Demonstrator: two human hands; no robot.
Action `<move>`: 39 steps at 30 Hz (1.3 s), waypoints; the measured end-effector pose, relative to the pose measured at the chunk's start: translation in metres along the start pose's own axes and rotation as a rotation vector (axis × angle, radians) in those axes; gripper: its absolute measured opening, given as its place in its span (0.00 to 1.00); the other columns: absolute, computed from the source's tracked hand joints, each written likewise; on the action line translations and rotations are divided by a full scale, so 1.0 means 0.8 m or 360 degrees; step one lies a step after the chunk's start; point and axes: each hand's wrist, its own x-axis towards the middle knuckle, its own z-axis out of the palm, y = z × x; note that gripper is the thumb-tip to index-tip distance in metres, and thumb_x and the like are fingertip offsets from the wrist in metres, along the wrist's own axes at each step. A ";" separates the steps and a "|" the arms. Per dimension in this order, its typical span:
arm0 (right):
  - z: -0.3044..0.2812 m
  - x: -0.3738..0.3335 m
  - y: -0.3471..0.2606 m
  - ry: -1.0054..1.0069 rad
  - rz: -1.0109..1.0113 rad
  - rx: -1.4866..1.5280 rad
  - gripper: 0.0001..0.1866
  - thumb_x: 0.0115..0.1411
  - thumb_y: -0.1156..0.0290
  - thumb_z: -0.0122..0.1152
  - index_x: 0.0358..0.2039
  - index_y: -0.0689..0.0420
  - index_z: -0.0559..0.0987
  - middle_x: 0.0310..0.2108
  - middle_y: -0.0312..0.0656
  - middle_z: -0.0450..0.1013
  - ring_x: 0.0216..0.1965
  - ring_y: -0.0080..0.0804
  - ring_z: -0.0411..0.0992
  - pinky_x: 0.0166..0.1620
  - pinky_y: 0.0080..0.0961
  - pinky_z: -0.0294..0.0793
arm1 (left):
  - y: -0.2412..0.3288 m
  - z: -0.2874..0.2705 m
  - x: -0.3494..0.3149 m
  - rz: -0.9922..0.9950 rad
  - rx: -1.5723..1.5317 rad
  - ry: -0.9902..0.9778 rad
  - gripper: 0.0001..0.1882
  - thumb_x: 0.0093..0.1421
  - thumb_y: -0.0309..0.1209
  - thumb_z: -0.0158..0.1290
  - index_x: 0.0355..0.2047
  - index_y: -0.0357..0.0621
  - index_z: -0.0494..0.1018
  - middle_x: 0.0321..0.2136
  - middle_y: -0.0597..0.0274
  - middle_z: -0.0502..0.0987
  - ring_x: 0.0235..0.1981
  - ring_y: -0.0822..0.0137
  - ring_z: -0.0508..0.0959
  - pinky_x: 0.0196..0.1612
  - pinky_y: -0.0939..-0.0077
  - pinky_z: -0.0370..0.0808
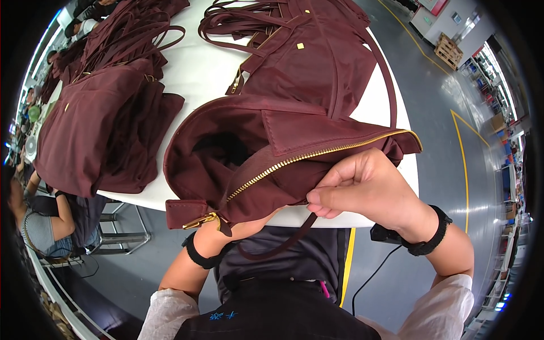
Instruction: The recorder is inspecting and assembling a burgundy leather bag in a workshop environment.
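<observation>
A burgundy fabric handbag (218, 181) lies unzipped on the table in front of me, its mouth gaping toward the left and a dark lining patch showing inside. Its gold-toothed zipper (277, 165) curves along the near rim to a gold puller (199, 220) beside a short fabric tab. With thumb and fingers pinched together, my right hand (362, 184) grips the near side of the bag close to the base of a thin strap (283, 249) that hangs over the table edge. My left hand (245, 228) reaches under the bag's near left side; the bag hides its fingers.
Another burgundy bag (317, 62) with long straps lies just beyond. A folded pile of similar bags (102, 124) is at the left of the white table (190, 85). A seated person (51, 224) and a metal stool (122, 238) are at the left, a wooden pallet (447, 51) far right.
</observation>
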 end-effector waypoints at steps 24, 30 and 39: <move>-0.005 0.010 0.002 -0.0045 0.0005 -0.0030 0.06 0.55 0.76 0.64 0.28 0.67 0.81 0.26 0.45 0.79 0.27 0.25 0.78 0.34 0.20 0.80 | -0.001 0.000 0.005 0.0035 -0.0028 -0.0025 0.13 0.57 0.27 0.55 0.43 0.44 0.76 0.41 0.55 0.76 0.44 0.55 0.75 0.48 0.65 0.71; -0.002 0.011 0.004 -0.0032 -0.0011 0.0009 0.09 0.53 0.73 0.63 0.26 0.68 0.81 0.23 0.43 0.78 0.25 0.21 0.76 0.32 0.16 0.77 | 0.001 0.000 0.003 0.0042 0.0072 -0.0023 0.12 0.56 0.28 0.56 0.42 0.45 0.76 0.40 0.55 0.77 0.43 0.55 0.75 0.48 0.64 0.71; -0.005 0.014 0.004 -0.0094 0.0027 0.0010 0.05 0.54 0.77 0.63 0.29 0.67 0.81 0.26 0.46 0.79 0.28 0.26 0.78 0.35 0.20 0.80 | -0.008 0.001 0.001 -0.0021 -0.0056 -0.0139 0.11 0.56 0.27 0.56 0.41 0.45 0.77 0.39 0.56 0.78 0.41 0.56 0.76 0.45 0.64 0.72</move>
